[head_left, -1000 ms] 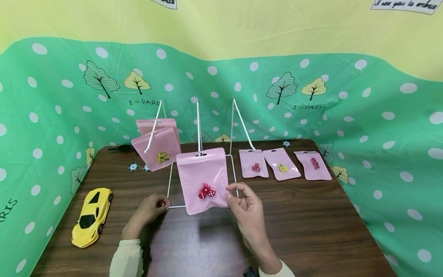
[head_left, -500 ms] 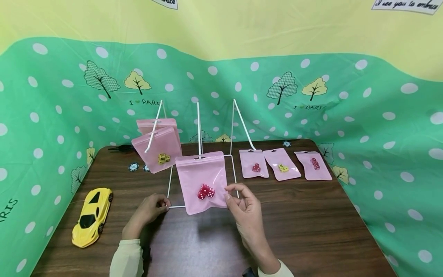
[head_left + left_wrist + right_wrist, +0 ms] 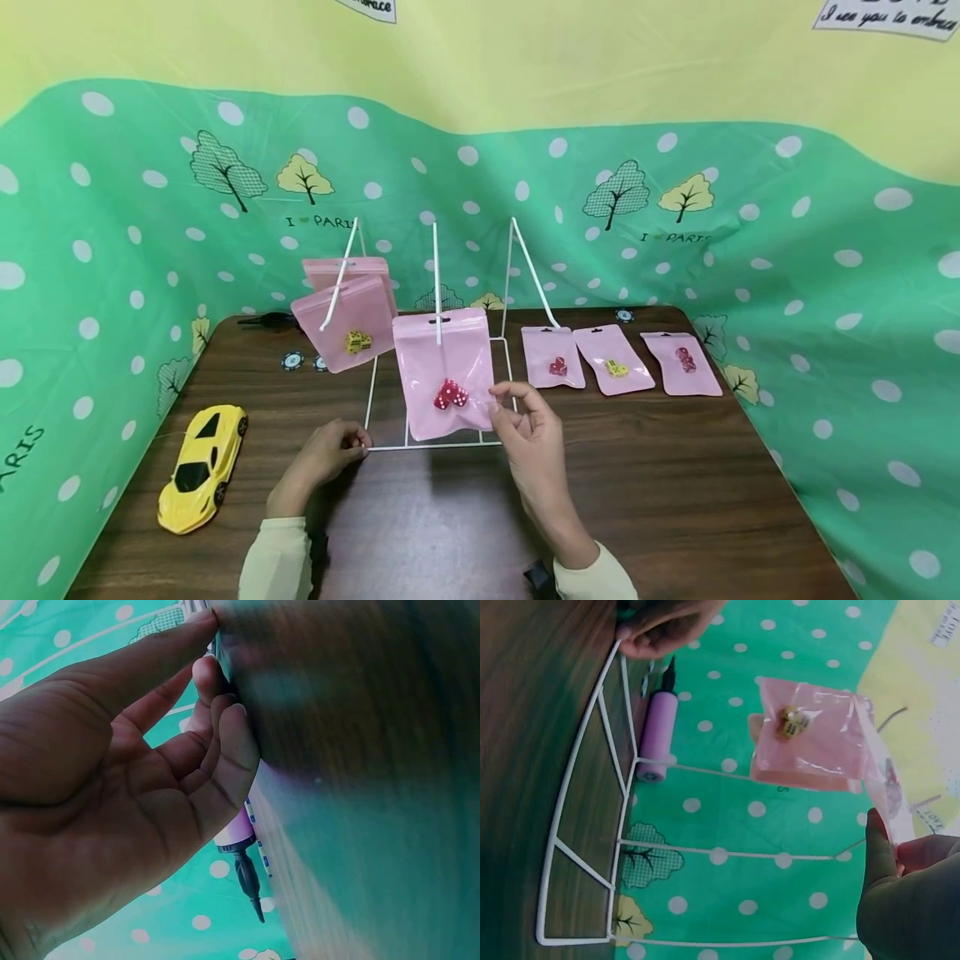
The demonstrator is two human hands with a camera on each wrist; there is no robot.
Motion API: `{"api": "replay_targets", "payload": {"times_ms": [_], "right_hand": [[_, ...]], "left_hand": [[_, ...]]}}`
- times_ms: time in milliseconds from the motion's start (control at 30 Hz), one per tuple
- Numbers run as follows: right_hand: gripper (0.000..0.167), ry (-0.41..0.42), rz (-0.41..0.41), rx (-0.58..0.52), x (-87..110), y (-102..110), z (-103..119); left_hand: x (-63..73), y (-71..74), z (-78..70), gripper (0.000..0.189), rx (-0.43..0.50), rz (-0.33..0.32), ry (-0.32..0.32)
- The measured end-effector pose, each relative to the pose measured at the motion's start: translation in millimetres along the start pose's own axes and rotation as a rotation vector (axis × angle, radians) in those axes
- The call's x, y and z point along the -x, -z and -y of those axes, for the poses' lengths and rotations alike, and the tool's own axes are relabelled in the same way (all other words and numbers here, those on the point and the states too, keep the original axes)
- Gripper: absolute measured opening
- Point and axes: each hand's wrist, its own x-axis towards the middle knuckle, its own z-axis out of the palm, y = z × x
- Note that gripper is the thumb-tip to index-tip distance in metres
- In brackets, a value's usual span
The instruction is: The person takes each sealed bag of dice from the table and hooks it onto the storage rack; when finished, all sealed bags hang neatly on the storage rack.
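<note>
Yellow toy sports car point(image 3: 201, 468) at far left on the brown wooden table point(image 3: 675, 500). Next, the left hand point(image 3: 326, 457) pinches the front-left corner of a white wire rack point(image 3: 450, 446), whose left prong carries two pink pouches point(image 3: 360, 308). Centre: a glossy, slightly creased pink zip bag point(image 3: 456, 360) with white-pipped red dice point(image 3: 451, 395) showing low down, the middle prong's tip in front of it. The right hand point(image 3: 540, 454) pinches its right edge. Beyond lie three smaller-looking dice bags point(image 3: 598, 346).
</note>
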Motion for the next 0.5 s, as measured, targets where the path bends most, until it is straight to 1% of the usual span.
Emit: {"api": "replay_targets", "payload": {"times_ms": [100, 267, 500], "right_hand": [[0.019, -0.013, -0.012, 0.011, -10.1, -3, -4], [0.020, -0.031, -0.029, -0.015, -28.3, -9, -9], [0.020, -0.010, -0.054, -0.054, -51.5, -18, -13]], "left_hand": [[-0.3, 0.1, -0.6, 0.017, -0.002, 0.005, 0.006], [-0.6, -0.3, -0.7, 0.017, -0.002, 0.006, 0.013], [0.1, -1.2, -0.1, 0.016, -0.002, 0.002, 0.006]]}}
